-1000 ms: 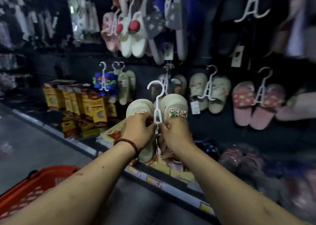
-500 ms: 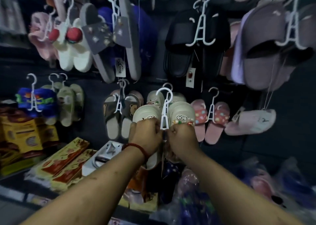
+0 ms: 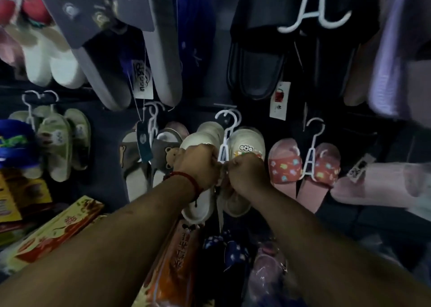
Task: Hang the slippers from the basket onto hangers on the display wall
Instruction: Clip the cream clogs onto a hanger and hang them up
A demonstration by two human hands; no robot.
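Note:
A pair of cream slippers (image 3: pixel 248 143) with small cartoon charms sits on a white plastic hanger (image 3: pixel 227 129), held up against the dark display wall (image 3: pixel 105 125). My left hand (image 3: pixel 198 164), with a red cord on its wrist, grips the left slipper. My right hand (image 3: pixel 247 174) grips the right slipper just below the hanger's frame. The hanger's hook is level with a wall peg between a grey bear pair (image 3: pixel 161 155) and a pink patterned pair (image 3: pixel 303 167); whether the hook rests on the peg I cannot tell. The basket is out of view.
Large grey (image 3: pixel 130 57), black (image 3: pixel 256 69) and lilac (image 3: pixel 391 57) slippers hang on the row above. Green (image 3: pixel 63 143) and blue (image 3: pixel 16 141) pairs hang at left. Boxed goods (image 3: pixel 58 227) and bagged slippers (image 3: pixel 233 253) lie on the shelf below my arms.
I have come closer to the wall and carried the cream pair up and forward, so the hook now sits at the peg row. Both hands keep their hold.

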